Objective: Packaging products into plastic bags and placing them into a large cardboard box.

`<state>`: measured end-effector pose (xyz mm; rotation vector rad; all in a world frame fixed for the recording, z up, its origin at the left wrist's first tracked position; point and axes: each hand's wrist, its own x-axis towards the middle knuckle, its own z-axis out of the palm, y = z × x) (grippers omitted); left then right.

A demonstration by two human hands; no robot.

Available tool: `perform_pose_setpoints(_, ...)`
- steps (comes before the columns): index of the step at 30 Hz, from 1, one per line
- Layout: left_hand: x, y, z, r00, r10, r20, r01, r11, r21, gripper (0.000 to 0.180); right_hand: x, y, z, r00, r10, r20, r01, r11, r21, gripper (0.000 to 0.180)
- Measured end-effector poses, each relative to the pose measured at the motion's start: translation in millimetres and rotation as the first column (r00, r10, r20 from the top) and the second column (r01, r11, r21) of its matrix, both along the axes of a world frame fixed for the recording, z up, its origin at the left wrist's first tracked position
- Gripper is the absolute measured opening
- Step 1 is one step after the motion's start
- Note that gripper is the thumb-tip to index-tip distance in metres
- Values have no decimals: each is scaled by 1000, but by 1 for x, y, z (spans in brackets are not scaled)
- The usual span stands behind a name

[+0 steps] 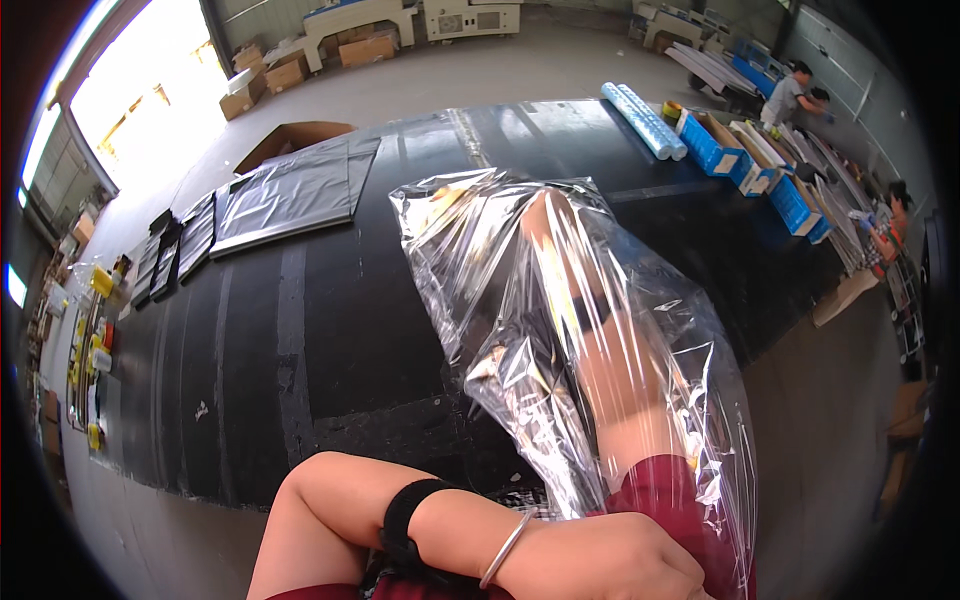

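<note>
I see a clear plastic bag point(560, 330) sleeved over the right forearm. Its long axis runs from the elbow at lower right up and left toward the far end of the black table point(300, 330); the closed, crumpled end points away from me and the open mouth sits down near the dark red sleeve point(665, 490).

Right hand point(545, 225) is inside the bag, up at its far end, fingers extended into the film. Through the wrinkles and glare I can't tell how far they're spread or whether they pinch anything.

Left hand point(620, 560) lies at the bottom edge by the bag's mouth, knuckles up, fingers curled under. The grip itself is hidden, so I can't tell whether it has the film. A black wristband point(405, 530) and a silver bangle point(505, 550) sit on that wrist.

Flat black sheets point(290, 195) lie at the table's far left, and blue-white rolls point(645, 120) and blue boxes point(715, 145) at far right.
</note>
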<state>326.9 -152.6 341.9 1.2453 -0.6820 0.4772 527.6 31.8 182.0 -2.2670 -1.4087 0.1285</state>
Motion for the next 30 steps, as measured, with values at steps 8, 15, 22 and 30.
perform_pose_setpoints(8,-7,9,-18,998,68,-8,-68,995,71,32,3,58,-84,989,101,-106,-129,943,-305,54)
perform_pose_setpoints(15,-1,20,-18,999,-35,-14,37,991,132,34,38,49,-46,900,128,-417,-266,919,-292,66)
perform_pose_setpoints(22,19,15,-37,991,61,-120,-43,988,147,42,190,-19,-171,971,-146,191,189,955,-230,36)
perform_pose_setpoints(30,30,40,-18,769,590,-244,-366,720,589,52,52,10,-95,999,-6,50,-2,988,154,35)
